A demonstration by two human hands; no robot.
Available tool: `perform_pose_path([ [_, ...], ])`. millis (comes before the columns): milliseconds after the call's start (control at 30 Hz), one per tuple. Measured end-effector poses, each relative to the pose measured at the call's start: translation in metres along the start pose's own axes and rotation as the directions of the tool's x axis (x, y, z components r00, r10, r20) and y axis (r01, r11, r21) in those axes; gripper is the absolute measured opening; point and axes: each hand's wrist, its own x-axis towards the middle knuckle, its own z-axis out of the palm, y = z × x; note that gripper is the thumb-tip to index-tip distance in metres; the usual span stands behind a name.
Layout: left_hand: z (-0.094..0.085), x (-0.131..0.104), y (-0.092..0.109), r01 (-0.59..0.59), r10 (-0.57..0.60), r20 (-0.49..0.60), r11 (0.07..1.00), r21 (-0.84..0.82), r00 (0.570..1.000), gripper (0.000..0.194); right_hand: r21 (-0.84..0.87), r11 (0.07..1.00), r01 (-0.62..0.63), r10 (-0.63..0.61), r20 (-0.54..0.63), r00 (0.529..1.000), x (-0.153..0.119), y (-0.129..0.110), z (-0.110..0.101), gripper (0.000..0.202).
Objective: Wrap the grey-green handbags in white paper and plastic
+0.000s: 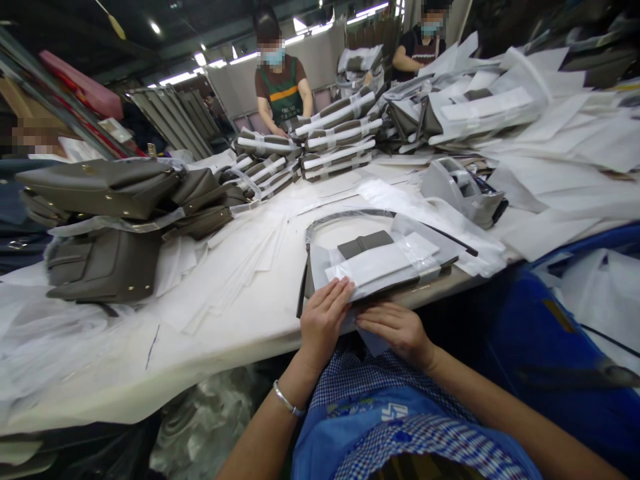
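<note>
A grey-brown handbag [367,245] lies on the table in front of me, largely covered by white wrapping paper [380,265]. Its handle [350,215] is sleeved in clear plastic and arches away from me. My left hand [325,313] rests with straight fingers on the near left part of the wrapping. Beside it, my right hand [400,333] lies with outstretched fingers along the bag's near edge. Between the hands, a thin sheet [374,343] hangs over the table edge; whether any finger pinches it is hidden.
A grey tape dispenser [463,193] stands behind the bag, right. Unwrapped handbags [105,190] are heaped left, wrapped ones [343,137] stacked behind. Loose paper sheets [560,180] spread right, near a blue bin [525,347]. Two masked co-workers stand across the table [200,300].
</note>
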Motion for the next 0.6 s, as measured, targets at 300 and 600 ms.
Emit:
perform_pose_path([
  [300,0.01,-0.001,0.0,0.011,-0.007,-0.077,0.999,0.052,0.997,0.046,-0.003,0.996,-0.089,0.089,0.034,0.995,-0.004,-0.034,-0.011,0.034],
  [600,0.01,-0.007,0.003,0.003,0.002,-0.039,0.99,0.139,0.999,0.051,-0.138,0.981,0.134,-0.119,0.11,0.987,0.058,-0.021,-0.041,0.022],
])
